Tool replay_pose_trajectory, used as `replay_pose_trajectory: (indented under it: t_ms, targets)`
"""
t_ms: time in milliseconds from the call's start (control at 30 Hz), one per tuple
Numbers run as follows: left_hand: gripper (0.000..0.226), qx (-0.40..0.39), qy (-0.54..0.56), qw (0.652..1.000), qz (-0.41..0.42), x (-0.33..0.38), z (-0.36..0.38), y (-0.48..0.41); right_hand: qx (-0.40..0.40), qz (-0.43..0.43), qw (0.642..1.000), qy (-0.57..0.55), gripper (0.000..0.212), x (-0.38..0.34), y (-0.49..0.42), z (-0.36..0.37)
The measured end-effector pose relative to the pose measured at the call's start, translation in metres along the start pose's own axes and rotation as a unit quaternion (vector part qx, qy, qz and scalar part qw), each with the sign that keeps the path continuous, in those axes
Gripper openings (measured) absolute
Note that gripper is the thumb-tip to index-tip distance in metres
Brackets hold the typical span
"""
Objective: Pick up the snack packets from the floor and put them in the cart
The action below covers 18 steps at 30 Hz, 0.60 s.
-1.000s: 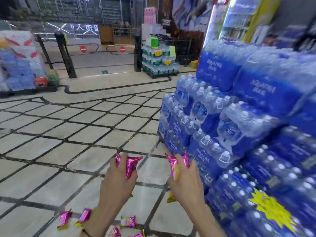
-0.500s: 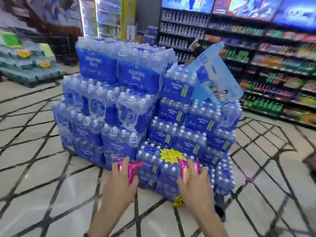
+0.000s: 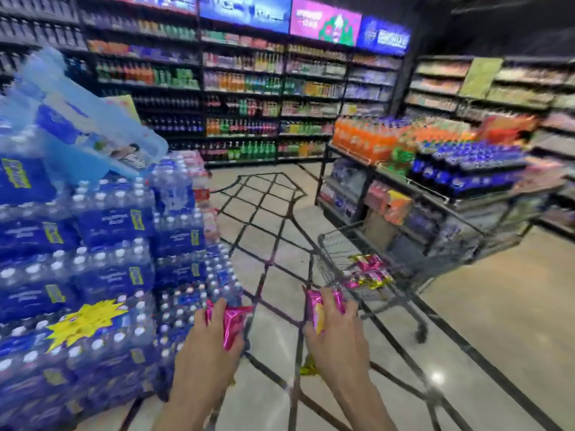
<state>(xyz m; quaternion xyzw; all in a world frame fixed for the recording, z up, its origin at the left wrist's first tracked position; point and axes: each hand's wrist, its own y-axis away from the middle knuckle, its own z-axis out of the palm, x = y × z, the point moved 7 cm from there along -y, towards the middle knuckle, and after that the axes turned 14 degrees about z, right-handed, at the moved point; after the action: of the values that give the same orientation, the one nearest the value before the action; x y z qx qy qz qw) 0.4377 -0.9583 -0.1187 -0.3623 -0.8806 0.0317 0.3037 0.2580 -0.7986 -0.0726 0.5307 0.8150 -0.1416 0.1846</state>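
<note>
My left hand (image 3: 207, 353) grips a shiny pink snack packet (image 3: 231, 323) at lower centre. My right hand (image 3: 337, 337) holds another pink and yellow snack packet (image 3: 317, 309), with a gold wrapper end (image 3: 308, 368) hanging under it. Both hands are raised in front of me, above the tiled floor. A grey wire shopping cart (image 3: 329, 244) stands just ahead and right of my right hand. Several pink and gold snack packets (image 3: 368, 272) lie inside its basket.
A tall stack of blue water bottle packs (image 3: 102, 269) fills the left side, close to my left hand. A dark rack with orange and blue soda bottles (image 3: 435, 157) stands behind the cart. Drink shelves (image 3: 242, 88) line the back wall. Tiled floor (image 3: 267, 213) runs between.
My view has swung right from the floor past the water stack, and the cart has come into sight. Both hands kept hold of their packets.
</note>
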Motion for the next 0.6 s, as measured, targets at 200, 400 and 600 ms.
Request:
replay_pose_trajectory:
  t_ms: [200,400,600]
  targets:
    - [0.067,-0.077,0.039,0.995,0.059,0.145,0.115,-0.028,0.040,0.073,0.996,-0.015,0.065,0.138,-0.071,-0.058]
    - [0.062,-0.093,0.006,0.985,0.145,0.237,0.179,-0.069,0.036,0.128,0.991,-0.015,0.067,0.219,-0.134,-0.081]
    - [0.056,-0.107,0.002,0.979,0.171,0.256,0.245,-0.152,0.021,0.152,0.988,0.005,0.064,0.250,-0.220,-0.061]
